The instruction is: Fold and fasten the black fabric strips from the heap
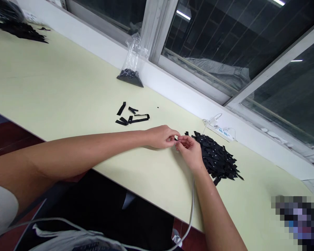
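Observation:
My left hand and my right hand meet over the pale table, fingertips nearly touching. Between them they pinch a small black strip, mostly hidden by the fingers. Just right of my right hand lies a large heap of black strips with small shiny spots. Several loose black strips lie on the table beyond my left forearm, one of them a longer folded band.
A clear plastic bag with dark small pieces stands against the windowsill. A power strip lies by the wall. More black strips are at the far left. A white cable crosses the table's front edge.

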Action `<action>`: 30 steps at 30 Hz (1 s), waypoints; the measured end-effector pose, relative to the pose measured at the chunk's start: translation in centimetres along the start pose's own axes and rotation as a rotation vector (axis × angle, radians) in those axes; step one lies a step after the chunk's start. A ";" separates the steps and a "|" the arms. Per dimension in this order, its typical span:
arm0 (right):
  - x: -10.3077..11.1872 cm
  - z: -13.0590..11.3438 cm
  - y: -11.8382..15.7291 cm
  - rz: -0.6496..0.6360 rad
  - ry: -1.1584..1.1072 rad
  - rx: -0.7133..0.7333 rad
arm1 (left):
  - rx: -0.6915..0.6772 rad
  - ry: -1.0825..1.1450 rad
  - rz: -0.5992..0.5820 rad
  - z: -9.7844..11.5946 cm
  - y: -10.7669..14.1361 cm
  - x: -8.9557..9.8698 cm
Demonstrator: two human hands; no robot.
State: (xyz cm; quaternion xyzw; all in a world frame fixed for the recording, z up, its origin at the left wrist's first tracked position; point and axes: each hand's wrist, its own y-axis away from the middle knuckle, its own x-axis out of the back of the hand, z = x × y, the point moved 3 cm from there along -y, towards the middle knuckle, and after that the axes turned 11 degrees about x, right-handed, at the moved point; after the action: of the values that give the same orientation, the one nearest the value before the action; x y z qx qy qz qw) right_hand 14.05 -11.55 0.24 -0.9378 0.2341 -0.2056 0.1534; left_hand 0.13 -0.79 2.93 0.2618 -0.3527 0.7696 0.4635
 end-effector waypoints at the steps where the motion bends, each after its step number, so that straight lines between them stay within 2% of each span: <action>1: 0.0 -0.1 0.0 0.007 0.045 0.030 | 0.018 0.011 0.005 0.0 0.0 -0.1; 5: 0.0 -0.4 0.2 0.005 0.187 0.120 | 0.084 0.038 0.003 -0.3 0.0 -0.3; 10: -0.4 -0.9 0.5 -0.036 0.274 0.160 | 0.141 0.121 0.006 -0.6 -0.1 -0.8; 19: -1.3 -1.1 0.7 0.062 0.271 0.112 | 0.212 0.175 0.049 -1.2 -0.5 -1.5; 25: -1.7 -1.0 0.8 0.085 0.244 0.078 | 0.194 0.131 0.083 -1.4 -0.6 -1.6; 30: -1.0 -0.9 0.4 0.109 0.225 0.098 | 0.082 0.034 0.093 -1.2 -0.6 -1.6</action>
State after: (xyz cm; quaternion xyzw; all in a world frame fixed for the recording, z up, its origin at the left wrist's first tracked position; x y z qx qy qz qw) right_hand 12.70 -11.62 0.55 -0.8860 0.2899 -0.3123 0.1829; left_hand 1.25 -0.45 1.22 0.2508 -0.3247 0.8083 0.4222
